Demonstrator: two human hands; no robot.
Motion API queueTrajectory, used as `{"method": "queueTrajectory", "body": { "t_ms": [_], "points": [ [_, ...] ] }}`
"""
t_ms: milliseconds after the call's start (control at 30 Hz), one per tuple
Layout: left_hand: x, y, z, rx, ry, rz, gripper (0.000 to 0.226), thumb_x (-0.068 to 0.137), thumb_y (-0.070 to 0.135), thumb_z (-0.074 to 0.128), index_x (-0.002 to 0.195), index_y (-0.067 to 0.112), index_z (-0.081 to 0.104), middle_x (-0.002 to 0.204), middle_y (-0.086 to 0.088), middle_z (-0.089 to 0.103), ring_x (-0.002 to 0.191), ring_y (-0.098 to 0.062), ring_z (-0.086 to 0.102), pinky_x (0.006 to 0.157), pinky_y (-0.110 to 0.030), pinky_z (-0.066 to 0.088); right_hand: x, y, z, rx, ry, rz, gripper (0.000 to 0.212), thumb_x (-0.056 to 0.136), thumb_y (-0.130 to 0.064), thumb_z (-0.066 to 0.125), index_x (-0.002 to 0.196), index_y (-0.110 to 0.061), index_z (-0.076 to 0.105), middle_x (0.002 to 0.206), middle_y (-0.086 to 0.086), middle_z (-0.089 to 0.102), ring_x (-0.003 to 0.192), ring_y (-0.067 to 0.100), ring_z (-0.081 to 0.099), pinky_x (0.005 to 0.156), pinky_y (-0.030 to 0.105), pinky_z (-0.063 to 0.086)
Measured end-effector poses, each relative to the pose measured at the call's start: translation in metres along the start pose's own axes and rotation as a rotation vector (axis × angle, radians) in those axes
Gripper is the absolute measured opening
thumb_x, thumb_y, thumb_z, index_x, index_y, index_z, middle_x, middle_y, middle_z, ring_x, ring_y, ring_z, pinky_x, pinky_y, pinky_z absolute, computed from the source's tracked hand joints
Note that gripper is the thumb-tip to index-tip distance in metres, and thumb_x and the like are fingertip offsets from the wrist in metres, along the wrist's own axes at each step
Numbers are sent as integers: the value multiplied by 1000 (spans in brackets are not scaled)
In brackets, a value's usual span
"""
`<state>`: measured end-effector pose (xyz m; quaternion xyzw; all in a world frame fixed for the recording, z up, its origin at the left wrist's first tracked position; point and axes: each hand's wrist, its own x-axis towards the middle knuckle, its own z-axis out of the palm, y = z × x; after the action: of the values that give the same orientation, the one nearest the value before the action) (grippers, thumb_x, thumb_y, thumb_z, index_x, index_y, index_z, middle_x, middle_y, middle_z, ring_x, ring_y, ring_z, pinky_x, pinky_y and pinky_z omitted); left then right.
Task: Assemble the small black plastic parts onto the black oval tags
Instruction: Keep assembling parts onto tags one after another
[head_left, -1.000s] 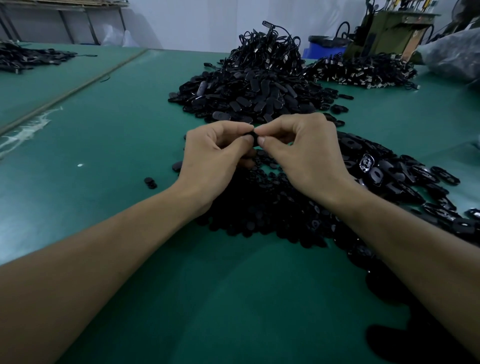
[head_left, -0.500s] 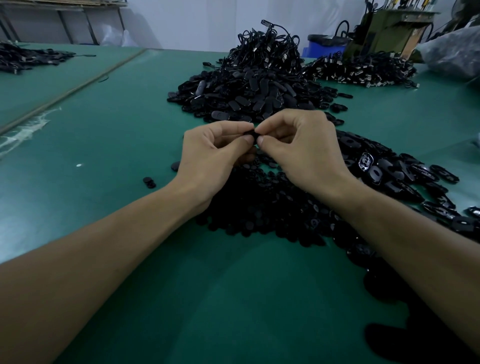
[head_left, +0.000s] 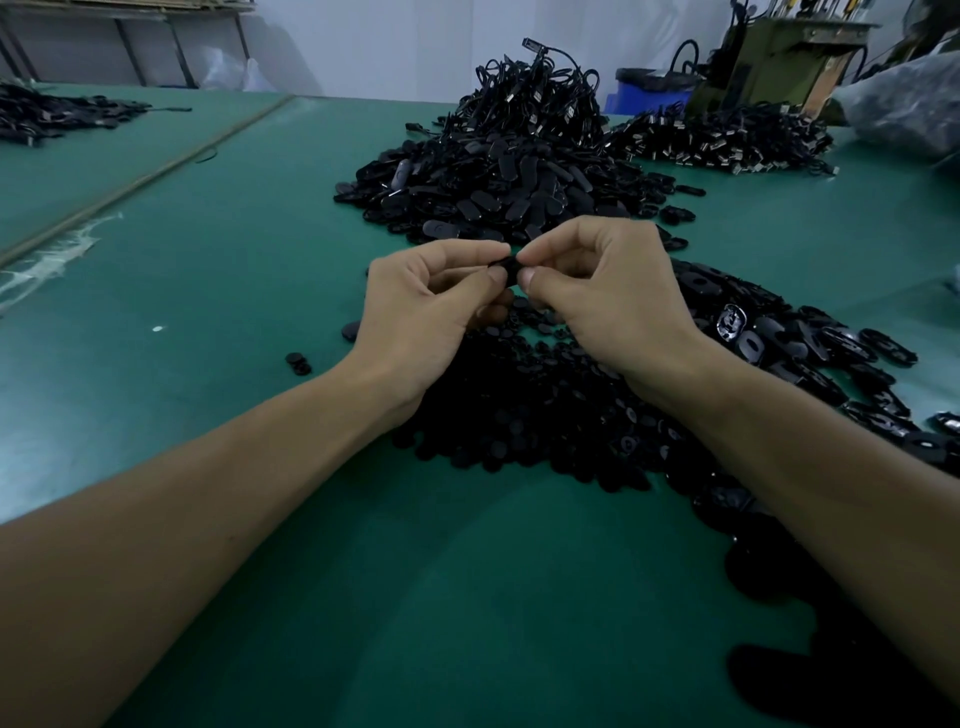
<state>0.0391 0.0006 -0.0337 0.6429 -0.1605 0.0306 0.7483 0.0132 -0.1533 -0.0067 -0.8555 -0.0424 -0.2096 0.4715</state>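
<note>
Both hands are raised just above the green table (head_left: 208, 312) and meet at their fingertips. The left hand (head_left: 426, 306) has its fingers curled in, thumb and forefinger closed narrowly on one end of a small black piece (head_left: 511, 267). The right hand (head_left: 608, 296) is curled the same way and pinches the other end between thumb tip and forefinger, the remaining fingers folded into the palm. The piece is mostly hidden by the fingertips, so it may be an oval tag with a small part pressed against it, but the view does not settle that. Directly beneath the hands and wrists lies a flat heap of small black plastic parts (head_left: 519, 415), spreading toward the near right edge. To the right of it, touching its border, is a scatter of black oval tags (head_left: 779, 332), some showing a pale hole or a shiny face. Two loose parts (head_left: 298, 362) sit apart on the table to the left of the left wrist. Farther back, beyond the hands, rises a larger mound of oval tags (head_left: 493, 187) topped with a tangle of black cords (head_left: 540, 93), and behind it to the right is another pile of cords with light metal ends (head_left: 727, 140). A blue bin (head_left: 649, 91) and a green machine (head_left: 769, 57) stand at the far edge.
</note>
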Motion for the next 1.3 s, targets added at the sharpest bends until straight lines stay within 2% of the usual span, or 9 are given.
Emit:
{"method": "queueTrajectory", "body": {
  "t_ms": [133, 400, 667, 833, 967, 1067, 1300],
  "points": [
    [0, 0, 0, 6, -8, 4, 20, 93, -3, 66, 95, 15, 73, 75, 3, 76, 70, -8, 70, 72, -21, 56, -1, -1, 1, -20, 34, -29, 15, 87, -15, 74, 83, -28, 70, 74, -10, 70, 69, 0, 67, 66, 16, 51],
    [0, -2, -1, -23, -33, -23, 19, 92, -2, 66, 97, 16, 73, 78, 1, 77, 74, -10, 71, 74, -22, 56, -5, -2, 2, -36, 63, -60, 12, 87, -14, 74, 84, -25, 71, 75, -10, 70, 72, 2, 68, 69, 18, 54],
    [-1, -2, -1, -15, 4, -12, 14, 89, -2, 70, 92, 12, 73, 76, -1, 76, 70, -10, 70, 67, -19, 55, -6, -3, 2, 18, -13, -91, 11, 86, -9, 75, 93, -17, 79, 84, -8, 74, 81, 3, 70, 80, 22, 58],
    [1, -4, -2, 16, 3, -6, 12, 91, 0, 70, 93, 11, 73, 73, 0, 75, 65, -8, 67, 62, -17, 51, -2, -4, -7, -2, -81, -107, 19, 84, -12, 77, 81, -30, 76, 76, -11, 72, 71, 9, 66, 71, 26, 57],
    [1, -4, -3, 47, -14, 2, 13, 89, 1, 72, 95, 13, 72, 72, 1, 75, 65, -6, 67, 62, -16, 52, 3, 0, -14, 83, -191, -38, 11, 88, -12, 75, 88, -22, 76, 81, 0, 75, 71, 4, 65, 69, 19, 53],
    [0, -3, -4, 66, -20, 11, 13, 89, 1, 73, 94, 13, 72, 70, 2, 74, 65, -6, 67, 61, -15, 52, 5, 3, -15, 187, -235, 20, 10, 90, -9, 72, 94, -18, 73, 83, 15, 74, 71, 15, 67, 67, 25, 55],
    [0, -3, -4, 66, -21, 0, 14, 88, 1, 74, 95, 13, 71, 70, 1, 74, 65, -8, 69, 62, -17, 53, 9, 7, -20, 253, -271, 48, 8, 87, -3, 74, 91, -10, 74, 74, 5, 75, 67, 13, 70, 62, 21, 55]
  ]
}}
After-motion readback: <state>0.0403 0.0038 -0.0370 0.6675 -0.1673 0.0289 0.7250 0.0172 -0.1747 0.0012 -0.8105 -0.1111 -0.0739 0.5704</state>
